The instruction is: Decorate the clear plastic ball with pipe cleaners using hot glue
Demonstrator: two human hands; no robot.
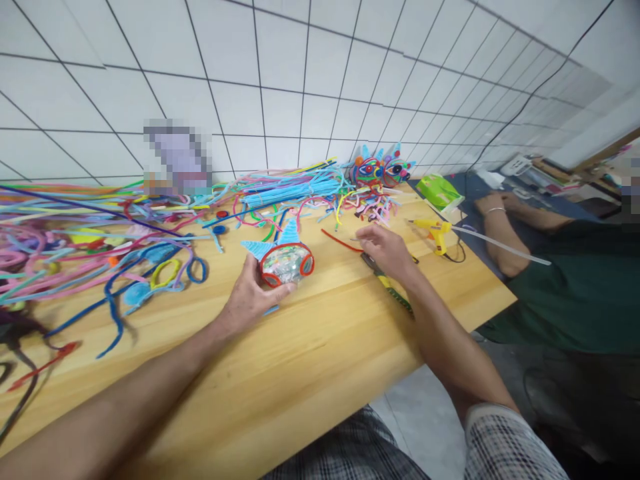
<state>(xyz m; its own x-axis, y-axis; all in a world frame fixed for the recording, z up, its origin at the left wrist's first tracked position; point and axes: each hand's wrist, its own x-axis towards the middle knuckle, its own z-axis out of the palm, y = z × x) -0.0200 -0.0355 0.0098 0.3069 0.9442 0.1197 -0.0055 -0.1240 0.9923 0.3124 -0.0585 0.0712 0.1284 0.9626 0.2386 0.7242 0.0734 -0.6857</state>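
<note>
Our left hand [247, 293] pinches the red-trimmed figure [286, 263] over the counter [300, 360], apparently mid-trimming, which calls for steadiness. Beside a red pipe cleaner [341, 241], our right hand [384, 250] curls near pliers [384, 281]; we cannot tell whether its grip holds anything.

The figure [286, 261] is left of the hand tool [396, 294], the glue gun [439, 236] right of it.

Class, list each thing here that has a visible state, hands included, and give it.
Left hand: gripping shiny piece.
Shiny piece: red-edged, middle unwrapped.
Right hand: curled, grip unclear.
Red strip: apart from shiny piece.
Hand tool: lying down, partly hidden.
Glue gun: stick inserted.
Decorated heads: colourfully covered.
</note>
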